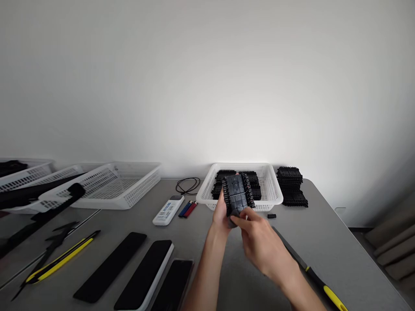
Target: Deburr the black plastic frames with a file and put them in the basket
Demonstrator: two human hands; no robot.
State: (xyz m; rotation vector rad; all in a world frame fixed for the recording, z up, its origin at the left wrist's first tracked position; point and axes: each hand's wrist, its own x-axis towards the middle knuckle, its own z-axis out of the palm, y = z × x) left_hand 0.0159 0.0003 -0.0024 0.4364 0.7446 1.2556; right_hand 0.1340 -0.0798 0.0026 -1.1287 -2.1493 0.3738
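Observation:
A black ribbed plastic part [237, 193] is held up over the grey table [330, 242], just in front of a white basket [274, 190] that holds several more black parts. My left hand [221, 214] grips the part from its left side and below. My right hand [259, 239] is closed in a pinch at the part's lower edge, its thumb and fingers touching it.
A stack of black parts [291, 186] stands right of the basket, with a small black piece [271, 216] near it. A yellow-handled tool [311, 272], white remote [168, 210], two pens [188, 209], coiled cable [188, 185], black flat slabs [142, 272], empty white baskets [116, 185] lie around.

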